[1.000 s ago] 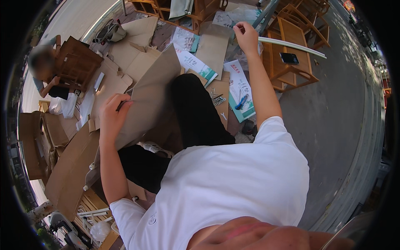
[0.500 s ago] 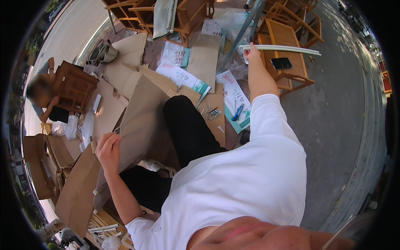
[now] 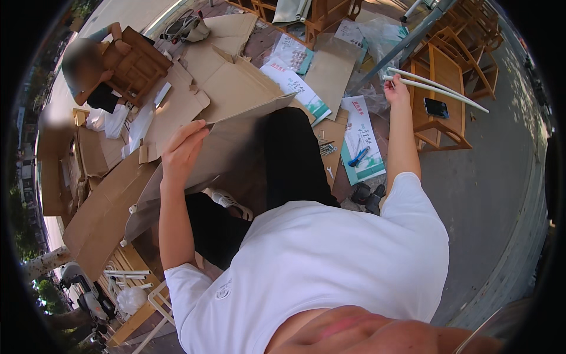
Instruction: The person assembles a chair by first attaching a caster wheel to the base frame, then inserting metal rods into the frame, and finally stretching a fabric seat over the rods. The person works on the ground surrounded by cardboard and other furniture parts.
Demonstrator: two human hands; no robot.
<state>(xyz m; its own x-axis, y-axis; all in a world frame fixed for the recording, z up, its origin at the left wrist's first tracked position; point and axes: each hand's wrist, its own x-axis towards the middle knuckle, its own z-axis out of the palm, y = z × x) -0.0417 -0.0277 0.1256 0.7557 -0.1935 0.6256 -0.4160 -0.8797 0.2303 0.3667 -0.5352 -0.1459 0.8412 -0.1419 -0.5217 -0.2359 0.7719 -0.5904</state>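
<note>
My right hand (image 3: pixel 397 92) reaches out at the far right, closed around one end of two thin white tubes (image 3: pixel 439 89). Their other ends spread apart over a wooden stool-like piece (image 3: pixel 453 97). At the left, my left hand (image 3: pixel 184 152) pinches the upper edge of a large grey-brown fabric sheet (image 3: pixel 227 144). White rod ends (image 3: pixel 132 209) poke out at the sheet's left side. The sheet hangs slanted in front of my legs and hides part of the ground. A black phone (image 3: pixel 436 108) lies on the wooden piece near the tubes.
Printed flat boxes (image 3: pixel 362 127), a blue-handled cutter (image 3: pixel 358 157), several bolts (image 3: pixel 326 147) and a small wrench (image 3: pixel 330 172) lie ahead. Dark power tools (image 3: pixel 367 196) sit by my right knee. Cardboard (image 3: pixel 227 76) spreads leftward, where another person handles a wooden frame (image 3: pixel 137 68).
The view has turned, so the surroundings sit farther right. The sheet's upper edge has tipped lower and flatter in my left hand. The tubes in my right hand now fan apart.
</note>
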